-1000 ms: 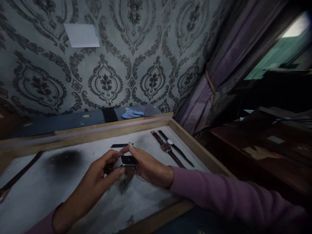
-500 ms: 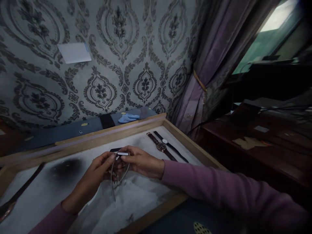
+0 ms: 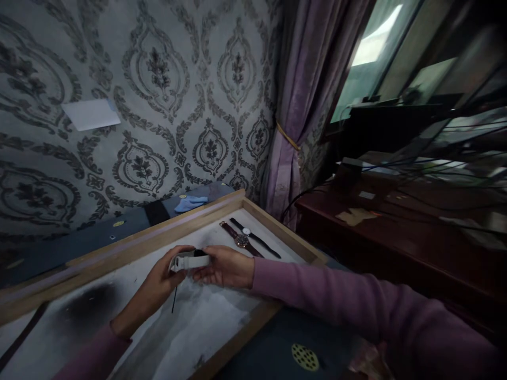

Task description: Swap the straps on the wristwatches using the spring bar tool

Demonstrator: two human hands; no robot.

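Note:
Over a wooden-framed tray (image 3: 279, 227) with a white bottom, I hold a watch (image 3: 191, 263) with a pale grey-white strap and a dark part near its right end. My left hand (image 3: 160, 274) is closed round the strap's left side. At the right end, my right hand (image 3: 229, 265) grips the watch, its thumb on top and fingers curled below. A thin dark strip hangs under the left fingers; what it is I cannot make out. Beyond the right hand lie a brown-strapped watch (image 3: 242, 241) and a thin black-strapped watch (image 3: 246, 231) with a white dial.
A dark strap (image 3: 24, 333) lies at the tray's left side. Behind the tray, a blue cloth (image 3: 190, 203) rests on a dark blue surface against the patterned wall. A reddish-brown desk (image 3: 328, 211) with papers and cables stands right, beside a purple curtain (image 3: 291, 105).
The view has swung right, so the tray and wall sit further left. The watch has been turned: its strap now faces me broadside, where before it hung as a thin loop between both hands.

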